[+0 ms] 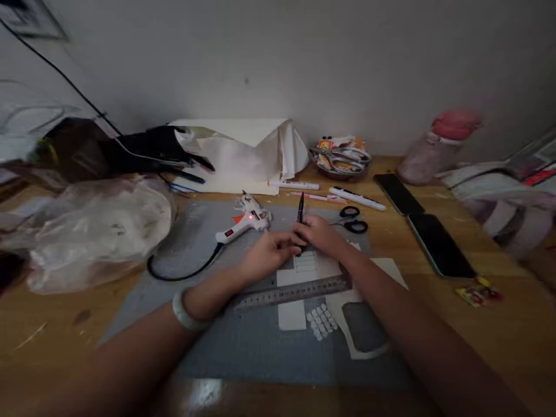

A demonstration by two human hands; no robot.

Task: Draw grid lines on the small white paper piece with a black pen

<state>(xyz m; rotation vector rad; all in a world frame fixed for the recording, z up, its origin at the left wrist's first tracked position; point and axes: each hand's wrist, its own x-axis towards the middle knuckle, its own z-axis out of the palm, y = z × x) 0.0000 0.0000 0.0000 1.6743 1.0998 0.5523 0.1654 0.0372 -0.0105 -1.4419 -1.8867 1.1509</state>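
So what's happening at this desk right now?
A person sits at a wooden desk working over a grey cutting mat. The right hand holds a black pen upright, tip on a piece of white paper, while the left hand meets it beside the pen. A metal ruler lies across the paper. A glue gun with a red light and black scissors lie nearby.

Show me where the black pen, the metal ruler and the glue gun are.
black pen (300, 209), head view, upper barrel
metal ruler (299, 290), head view, middle of blade
glue gun (244, 222), head view, white body
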